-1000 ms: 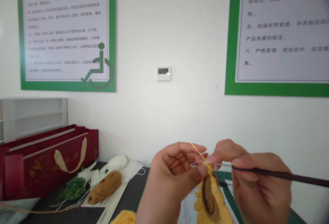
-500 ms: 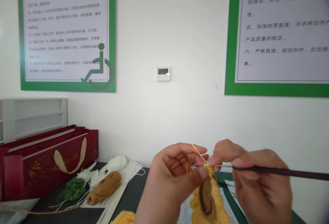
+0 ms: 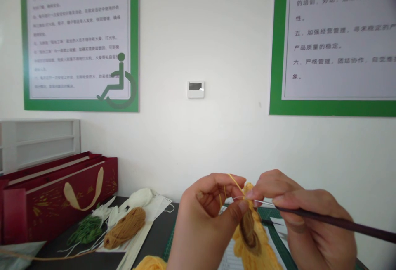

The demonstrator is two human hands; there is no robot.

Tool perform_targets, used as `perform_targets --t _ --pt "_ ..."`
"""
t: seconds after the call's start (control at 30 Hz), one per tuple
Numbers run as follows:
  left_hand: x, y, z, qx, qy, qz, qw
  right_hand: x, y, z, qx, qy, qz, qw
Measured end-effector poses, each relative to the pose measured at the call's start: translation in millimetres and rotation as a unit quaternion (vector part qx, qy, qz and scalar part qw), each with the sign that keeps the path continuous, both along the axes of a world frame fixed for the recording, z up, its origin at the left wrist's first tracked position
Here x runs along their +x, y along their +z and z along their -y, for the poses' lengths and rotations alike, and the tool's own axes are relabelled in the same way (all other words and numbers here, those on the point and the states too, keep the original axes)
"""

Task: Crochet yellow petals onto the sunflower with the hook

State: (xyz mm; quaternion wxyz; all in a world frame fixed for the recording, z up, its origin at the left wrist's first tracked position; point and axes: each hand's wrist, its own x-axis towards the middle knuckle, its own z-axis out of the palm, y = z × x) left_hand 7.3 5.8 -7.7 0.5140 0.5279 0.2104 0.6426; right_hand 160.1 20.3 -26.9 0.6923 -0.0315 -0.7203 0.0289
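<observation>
My left hand (image 3: 208, 220) pinches the upper edge of a yellow crocheted piece (image 3: 262, 249) with a brown oval centre. Yellow yarn (image 3: 235, 182) runs over its raised index finger and down among the curled fingers. In my right hand (image 3: 312, 216) is a crochet hook (image 3: 321, 217) with a dark handle, gripped like a pen. The hook's thin metal shaft reaches the work's edge beside my left thumb, and my right index fingertip touches that edge too. Fingers hide the hook's tip. A thin light strand (image 3: 237, 197) shows by the left thumb.
A ball of yellow yarn (image 3: 151, 263) lies left of my left wrist. Brown (image 3: 125, 228), green (image 3: 85, 230) and white yarn (image 3: 140, 197) sit further left, before a dark red gift bag (image 3: 77, 195). Under my hands are a green cutting mat (image 3: 272, 213) and printed paper (image 3: 229, 257).
The hook's handle end has dipped, so the hook slants more. The yellow piece has tilted, its top edge now showing above the fingertips. Both hands stay close together.
</observation>
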Motion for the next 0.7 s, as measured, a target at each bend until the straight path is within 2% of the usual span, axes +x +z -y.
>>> perform_targets --t 0.2,0.37,0.5,0.7 --pt "4.6 -0.4 2.6 0.027 0.054 0.005 0.998 2.3 1.4 2.4 0.043 -0.069 0.046 0.996" --pt "7.4 -0.9 6.7 0.034 0.099 0.001 0.995 -5.3 9.3 5.4 0.099 -0.115 0.032 0.988" --pt "5.9 -2.6 6.3 0.049 0.121 -0.025 0.991 -9.3 8.5 2.8 0.118 -0.107 0.025 0.987" --pt "-0.9 -6.0 1.1 0.063 0.114 -0.063 0.99 -6.5 -4.1 -7.7 0.066 -0.059 0.014 0.996"
